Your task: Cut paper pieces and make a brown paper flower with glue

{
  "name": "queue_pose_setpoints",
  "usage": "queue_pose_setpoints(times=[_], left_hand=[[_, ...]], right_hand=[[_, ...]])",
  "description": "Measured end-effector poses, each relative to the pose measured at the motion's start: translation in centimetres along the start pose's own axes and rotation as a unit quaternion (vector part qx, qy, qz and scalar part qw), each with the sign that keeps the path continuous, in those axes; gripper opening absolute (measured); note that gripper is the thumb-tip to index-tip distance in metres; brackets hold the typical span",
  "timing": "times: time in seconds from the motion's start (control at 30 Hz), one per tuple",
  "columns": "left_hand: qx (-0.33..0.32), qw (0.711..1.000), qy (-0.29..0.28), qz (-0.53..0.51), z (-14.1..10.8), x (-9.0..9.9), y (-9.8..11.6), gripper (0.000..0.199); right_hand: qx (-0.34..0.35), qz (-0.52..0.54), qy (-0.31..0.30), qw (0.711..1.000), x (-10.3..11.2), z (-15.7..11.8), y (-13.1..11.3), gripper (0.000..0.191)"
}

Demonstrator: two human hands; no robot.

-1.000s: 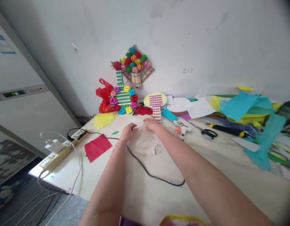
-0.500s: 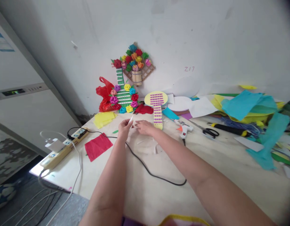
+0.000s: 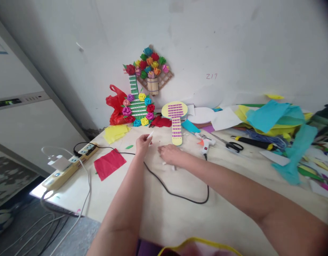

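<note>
A thin white pointed piece (image 3: 151,134) is pinched in the fingers of my left hand (image 3: 143,145), its tip pointing up and right. My right hand (image 3: 169,154) lies low over the table, palm down, beside small white scraps (image 3: 169,166); whether its fingers hold anything is hidden. Just behind my hands, a yellow paddle-shaped piece with purple strips (image 3: 176,122) leans on the wall. A white glue gun (image 3: 206,145) is to the right of it.
Red paper (image 3: 109,164) and a power strip (image 3: 70,169) are on the left. A black cable (image 3: 174,194) loops before my hands. Scissors (image 3: 234,146), a black-yellow cutter (image 3: 253,143) and coloured paper (image 3: 275,119) lie right. Flower crafts (image 3: 139,106) stand at the wall.
My right hand has moved down and to the right, away from my left hand, onto the white scraps. My left hand still holds the white piece. The view has shifted slightly.
</note>
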State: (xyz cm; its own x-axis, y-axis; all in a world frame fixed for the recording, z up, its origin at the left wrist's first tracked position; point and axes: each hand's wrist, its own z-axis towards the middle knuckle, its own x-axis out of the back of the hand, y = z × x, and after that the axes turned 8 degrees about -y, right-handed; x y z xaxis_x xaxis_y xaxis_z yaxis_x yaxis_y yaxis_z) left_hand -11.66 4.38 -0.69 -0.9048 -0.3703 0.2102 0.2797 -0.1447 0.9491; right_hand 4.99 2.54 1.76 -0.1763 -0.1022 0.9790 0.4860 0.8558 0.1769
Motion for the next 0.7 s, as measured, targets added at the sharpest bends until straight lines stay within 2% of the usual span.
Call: queue_pose_setpoints(times=[0.07,0.1,0.23,0.37,0.43,0.53,0.6,0.7], left_hand=[[0.008,0.998,-0.004,0.069,0.1,-0.3,-0.1,0.028],[0.005,0.994,-0.007,0.107,0.1,-0.5,-0.2,0.026],[-0.044,0.969,-0.015,0.243,0.1,-0.9,-0.2,0.023],[-0.079,0.946,-0.012,0.315,0.0,-0.7,-0.1,0.027],[-0.070,0.931,-0.012,0.358,-0.1,-0.6,0.0,0.029],[-0.047,0.907,-0.009,0.418,-0.3,-0.1,0.3,0.033],[-0.029,0.908,0.015,0.419,-0.1,0.6,0.5,0.040],[0.014,0.914,0.082,0.396,0.8,2.5,0.4,0.047]], right_hand=[[-0.025,-0.017,-0.064,0.997,0.9,-1.4,0.6,0.026],[-0.039,-0.013,-0.059,0.997,1.3,-1.9,0.8,0.027],[-0.105,0.034,0.010,0.994,1.4,-2.3,1.2,0.036],[-0.104,0.081,0.081,0.988,-0.2,-0.4,0.8,0.042],[-0.122,0.102,0.071,0.985,-0.9,0.8,0.4,0.052],[-0.135,0.137,0.017,0.981,-1.6,2.2,-0.1,0.060],[-0.135,0.145,0.007,0.980,-1.8,2.4,-0.3,0.061],[-0.128,0.141,0.023,0.982,-2.1,2.3,-0.3,0.061]])
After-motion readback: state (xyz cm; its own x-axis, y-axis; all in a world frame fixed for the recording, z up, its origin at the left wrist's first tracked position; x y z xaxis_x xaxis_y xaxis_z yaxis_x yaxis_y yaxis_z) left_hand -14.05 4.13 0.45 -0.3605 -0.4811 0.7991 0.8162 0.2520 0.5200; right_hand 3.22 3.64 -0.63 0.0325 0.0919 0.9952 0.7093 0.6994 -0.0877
